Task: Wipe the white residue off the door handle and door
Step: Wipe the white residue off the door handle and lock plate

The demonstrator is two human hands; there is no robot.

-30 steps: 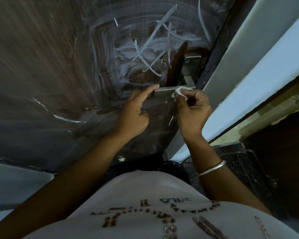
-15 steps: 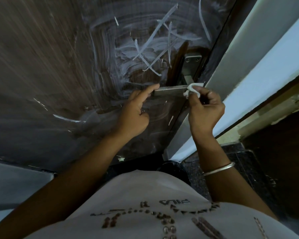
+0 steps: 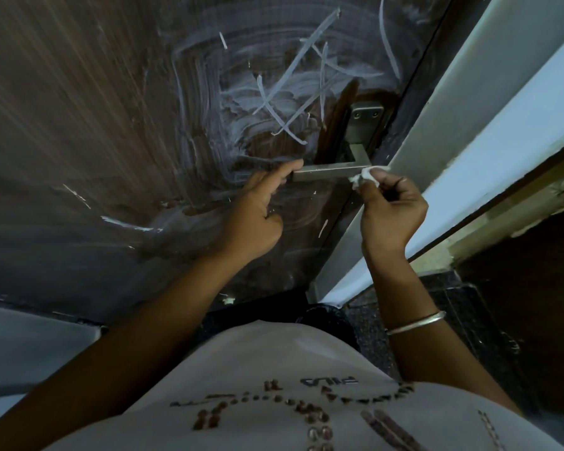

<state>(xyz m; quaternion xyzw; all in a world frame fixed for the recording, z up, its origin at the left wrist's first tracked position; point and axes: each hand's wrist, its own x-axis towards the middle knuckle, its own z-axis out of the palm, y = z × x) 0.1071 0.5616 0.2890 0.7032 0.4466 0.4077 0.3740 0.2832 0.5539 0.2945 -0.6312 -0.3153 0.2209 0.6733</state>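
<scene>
Head view, looking down along a dark brown wood-grain door (image 3: 79, 131); chalky white residue (image 3: 284, 102) covers its upper middle in broad swirled smears crossed by sharper straight streaks, with a few stray flecks lower left. A flat, rectangular brushed-metal lever handle (image 3: 326, 173) projects from a matching metal backplate (image 3: 365, 122) with two visible screws, close to the door's edge. The left hand (image 3: 258, 219) is loosely curled, its forefinger extended so that the tip touches the free end of the lever; the right hand (image 3: 391, 216) is closed, pinching a small crumpled white tissue wad (image 3: 365, 179) between thumb and fingers, the wad pressed against the lever's pivot end. A thin silver metal bangle (image 3: 415, 323) circles the right wrist; a smooth pale door frame (image 3: 502, 102) runs diagonally at right; dark speckled stone flooring (image 3: 443, 307) lies below.
</scene>
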